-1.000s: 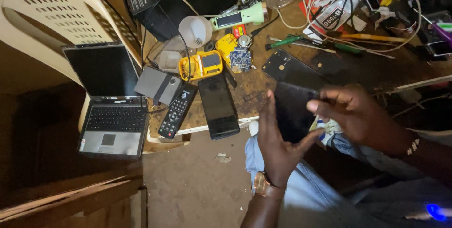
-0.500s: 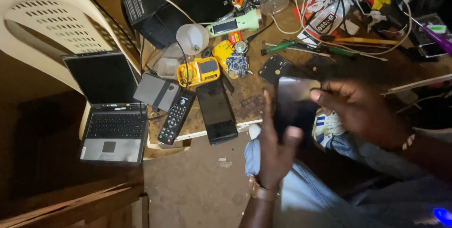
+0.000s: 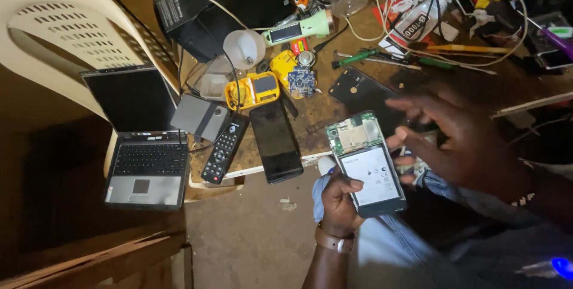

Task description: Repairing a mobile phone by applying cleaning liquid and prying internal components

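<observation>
Phone now turned showing white battery label, left hand gripping it, right hand spread

The scene is dim and warm-toned, with the light falling mostly on the middle of the table. The floor and the far right corner sink into deep shadow. The right hand is motion-blurred. A blue glow flares at the lower right. Straight lines bow near the frame's edges.
</observation>
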